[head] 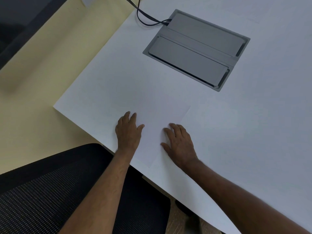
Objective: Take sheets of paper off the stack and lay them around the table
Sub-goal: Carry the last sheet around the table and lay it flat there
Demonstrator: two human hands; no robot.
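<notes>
A white sheet of paper lies flat on the white table near its front edge, hard to tell apart from the tabletop. My left hand rests palm down on the sheet's left side, fingers spread. Flat on the sheet's right edge lies my right hand, fingers apart. Neither hand grips anything. No stack of paper is in view.
A grey recessed cable box with two lids sits in the table beyond the sheet, and black cables run out of its far corner. A black mesh chair stands at the lower left, under the table's edge.
</notes>
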